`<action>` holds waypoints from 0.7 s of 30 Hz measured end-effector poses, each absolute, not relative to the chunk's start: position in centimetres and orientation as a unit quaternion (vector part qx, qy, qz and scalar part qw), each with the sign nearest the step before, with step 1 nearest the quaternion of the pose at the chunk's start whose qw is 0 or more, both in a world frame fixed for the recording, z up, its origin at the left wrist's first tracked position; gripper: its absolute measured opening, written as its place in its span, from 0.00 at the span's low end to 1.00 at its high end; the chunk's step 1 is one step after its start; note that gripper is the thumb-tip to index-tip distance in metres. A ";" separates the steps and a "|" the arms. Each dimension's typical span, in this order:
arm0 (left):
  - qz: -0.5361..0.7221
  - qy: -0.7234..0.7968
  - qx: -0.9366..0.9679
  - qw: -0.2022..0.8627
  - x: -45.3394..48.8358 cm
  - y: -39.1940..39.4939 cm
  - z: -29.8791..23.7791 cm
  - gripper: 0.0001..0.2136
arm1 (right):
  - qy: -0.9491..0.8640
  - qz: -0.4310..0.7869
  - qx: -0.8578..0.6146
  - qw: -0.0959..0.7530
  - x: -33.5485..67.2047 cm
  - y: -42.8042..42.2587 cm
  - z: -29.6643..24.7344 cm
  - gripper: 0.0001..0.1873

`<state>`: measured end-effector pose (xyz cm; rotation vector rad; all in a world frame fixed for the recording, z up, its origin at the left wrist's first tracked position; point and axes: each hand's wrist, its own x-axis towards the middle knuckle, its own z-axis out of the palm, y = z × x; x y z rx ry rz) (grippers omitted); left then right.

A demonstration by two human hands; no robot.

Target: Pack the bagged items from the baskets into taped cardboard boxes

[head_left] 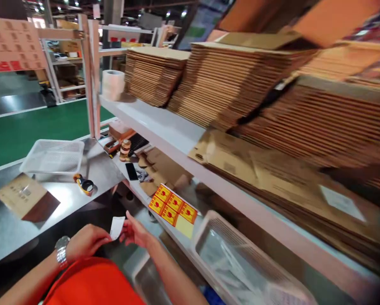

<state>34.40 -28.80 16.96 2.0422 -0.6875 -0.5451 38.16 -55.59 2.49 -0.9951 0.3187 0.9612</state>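
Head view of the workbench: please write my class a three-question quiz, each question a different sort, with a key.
1. True or false: the silver watch is on the left wrist.

2. What stands at the left end of the shelf, beside the cardboard stacks?
A) phone
B) white roll
C) jar

3. Fill in: between the left hand and the right hand is a small white ____.

Key: 1 true; 2 B; 3 slip.
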 end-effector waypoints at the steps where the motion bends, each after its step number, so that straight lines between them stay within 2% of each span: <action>1: -0.207 -0.296 0.821 0.441 34.3 -28.2 17.3 0.19 | 0.107 0.497 -0.440 0.740 38.9 -53.5 2.9 0.41; 4: -0.142 -0.293 0.815 0.480 34.0 -25.5 18.1 0.15 | 0.035 0.539 -0.461 0.704 41.0 -49.2 4.2 0.40; 7: -0.094 -0.253 0.815 0.513 33.8 -21.6 18.7 0.13 | -0.034 0.521 -0.498 0.692 42.7 -46.4 5.0 0.28; 9: -0.087 -0.234 0.824 0.509 33.7 -18.5 18.7 0.14 | -0.056 0.524 -0.503 0.685 43.5 -44.2 5.1 0.25; 15: 0.005 -0.118 0.830 0.545 34.0 -7.2 16.5 0.12 | -0.062 0.548 -0.535 0.640 45.1 -35.1 5.0 0.30; 19: 0.048 -0.005 0.811 0.583 34.8 1.9 15.6 0.22 | -0.064 0.490 -0.567 0.659 46.4 -27.7 5.6 0.31; 21: 0.085 0.090 0.795 0.593 35.1 6.7 15.5 0.24 | -0.065 0.440 -0.594 0.671 47.3 -23.9 6.0 0.32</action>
